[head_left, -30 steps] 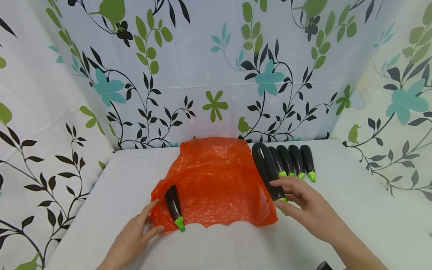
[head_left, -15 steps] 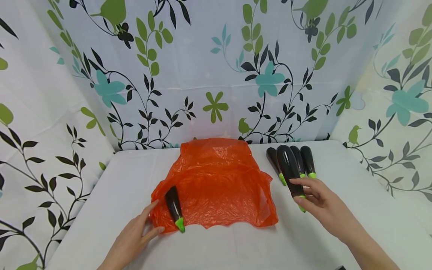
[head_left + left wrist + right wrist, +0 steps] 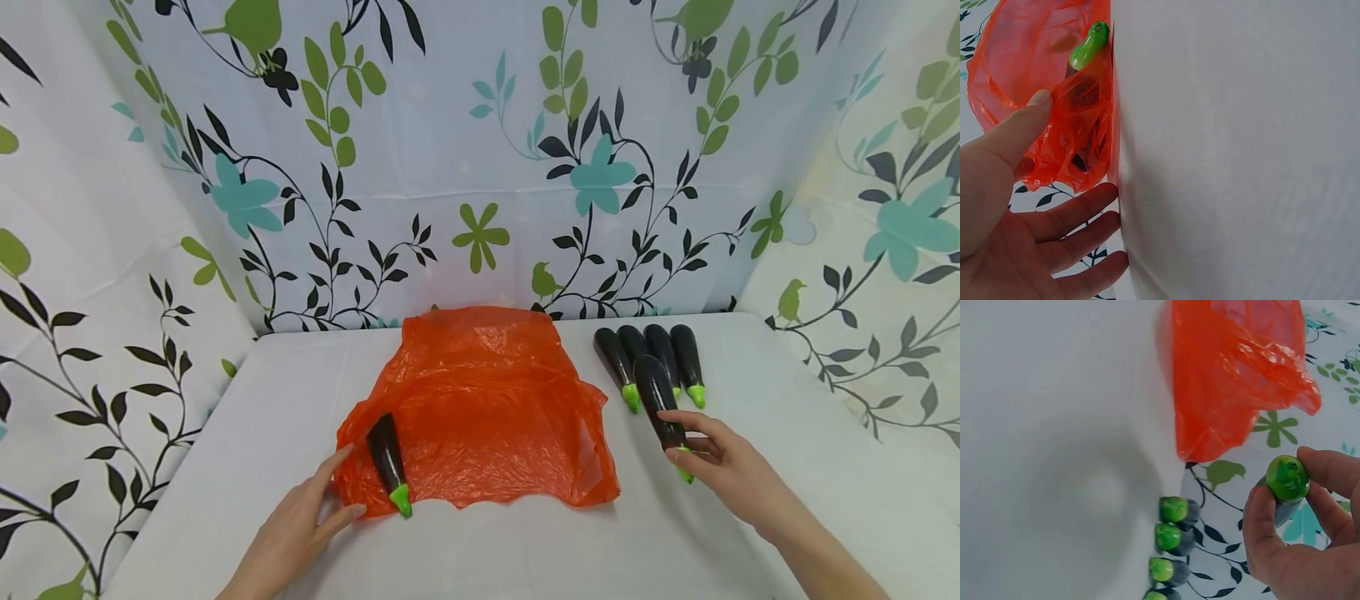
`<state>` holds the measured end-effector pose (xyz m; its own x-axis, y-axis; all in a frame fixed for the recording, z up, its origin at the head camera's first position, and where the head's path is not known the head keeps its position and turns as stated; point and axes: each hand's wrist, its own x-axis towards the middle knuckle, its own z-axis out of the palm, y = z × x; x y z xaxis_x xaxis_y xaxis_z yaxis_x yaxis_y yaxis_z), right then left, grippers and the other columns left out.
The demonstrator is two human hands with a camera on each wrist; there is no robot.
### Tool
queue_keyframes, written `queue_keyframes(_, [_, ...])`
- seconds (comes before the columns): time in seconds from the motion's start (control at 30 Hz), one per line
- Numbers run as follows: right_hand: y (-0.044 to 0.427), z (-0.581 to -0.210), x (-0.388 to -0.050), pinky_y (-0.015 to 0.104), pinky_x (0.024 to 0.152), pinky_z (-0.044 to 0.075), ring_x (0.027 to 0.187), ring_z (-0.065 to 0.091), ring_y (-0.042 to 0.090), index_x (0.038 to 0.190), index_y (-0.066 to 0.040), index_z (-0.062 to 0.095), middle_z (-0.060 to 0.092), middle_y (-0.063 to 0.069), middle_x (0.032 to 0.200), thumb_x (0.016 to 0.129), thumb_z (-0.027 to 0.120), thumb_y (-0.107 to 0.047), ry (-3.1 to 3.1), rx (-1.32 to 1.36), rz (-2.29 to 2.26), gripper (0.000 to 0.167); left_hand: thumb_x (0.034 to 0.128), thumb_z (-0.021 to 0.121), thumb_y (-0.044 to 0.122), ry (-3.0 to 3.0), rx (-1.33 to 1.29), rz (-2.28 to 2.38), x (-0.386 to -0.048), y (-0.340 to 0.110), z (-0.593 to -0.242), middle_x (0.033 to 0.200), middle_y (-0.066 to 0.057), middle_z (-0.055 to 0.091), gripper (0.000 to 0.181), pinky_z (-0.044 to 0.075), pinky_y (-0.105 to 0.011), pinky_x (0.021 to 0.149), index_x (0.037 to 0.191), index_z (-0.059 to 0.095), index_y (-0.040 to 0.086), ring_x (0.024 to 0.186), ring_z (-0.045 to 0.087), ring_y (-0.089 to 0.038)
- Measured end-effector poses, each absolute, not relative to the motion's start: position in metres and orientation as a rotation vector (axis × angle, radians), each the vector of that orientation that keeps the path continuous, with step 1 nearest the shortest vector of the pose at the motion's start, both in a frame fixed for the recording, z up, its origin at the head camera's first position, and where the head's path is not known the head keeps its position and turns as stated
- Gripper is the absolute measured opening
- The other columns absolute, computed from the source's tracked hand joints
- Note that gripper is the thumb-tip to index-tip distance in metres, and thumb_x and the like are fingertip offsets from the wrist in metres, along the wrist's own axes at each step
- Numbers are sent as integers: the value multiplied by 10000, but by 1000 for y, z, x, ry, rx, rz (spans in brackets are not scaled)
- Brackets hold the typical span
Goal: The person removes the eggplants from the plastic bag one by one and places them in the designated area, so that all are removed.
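My right hand (image 3: pixel 720 467) pinches a dark eggplant (image 3: pixel 657 396) by its green stem end. In the right wrist view the stem end (image 3: pixel 1287 477) sits between thumb and fingers. The eggplant is held just in front of a row of several eggplants (image 3: pixel 611 350) at the back right, overlapping one of them. A flattened red plastic bag (image 3: pixel 487 417) lies mid-table. On its left side shows another eggplant (image 3: pixel 385 450), its green stem at the front edge. My left hand (image 3: pixel 296 525), fingers spread and relaxed, rests at the bag's left front edge, the thumb (image 3: pixel 1025 122) against the plastic.
A white table (image 3: pixel 525 550) carries everything. Behind it and at both sides hangs a white curtain (image 3: pixel 420 125) with leaf, bird and flower prints. The back eggplants lie near the table's far edge.
My right hand has carried the eggplant from the bag's right edge rightward, past the row's left end, and then down toward the front. The left hand stays put.
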<state>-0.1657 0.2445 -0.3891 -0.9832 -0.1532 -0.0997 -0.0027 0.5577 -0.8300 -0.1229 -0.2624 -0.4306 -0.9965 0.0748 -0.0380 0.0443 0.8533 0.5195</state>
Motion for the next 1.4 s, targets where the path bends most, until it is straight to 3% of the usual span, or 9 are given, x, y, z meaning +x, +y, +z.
queue_keyframes(0.4, [246,-413,-165,436,820,575,1131,574,373,1412,-149,494,471,246,1355,912,702,-266,2565,-56,-1282,553,830,754,427,2964,77,840,-122,-262,-430,1177,-79,613,819,516,-566,875,1483,341,154,1059,580,-297])
queue_keyframes(0.57, [251,-421,-162,460,825,570,1145,566,412,1408,-142,500,450,272,1379,903,712,-295,2586,-61,-1228,569,833,753,425,2972,87,839,-122,-262,-431,1187,-83,612,814,515,-562,879,1483,343,158,1064,581,-298])
queue_keyframes(0.93, [255,-430,-161,449,793,577,1075,596,356,1377,-135,525,474,278,1356,877,731,-354,2623,-47,-1125,584,837,747,431,2974,104,834,-121,-261,-430,1214,-105,608,821,507,-579,885,1487,331,151,1086,577,-324])
queue_keyframes(1.4, [255,-430,-164,427,760,574,1020,602,292,1361,-133,531,496,251,1330,886,731,-255,2633,-81,-1088,529,834,752,420,2963,99,833,-122,-261,-429,1234,-115,602,823,497,-595,894,1487,328,152,1109,568,-342])
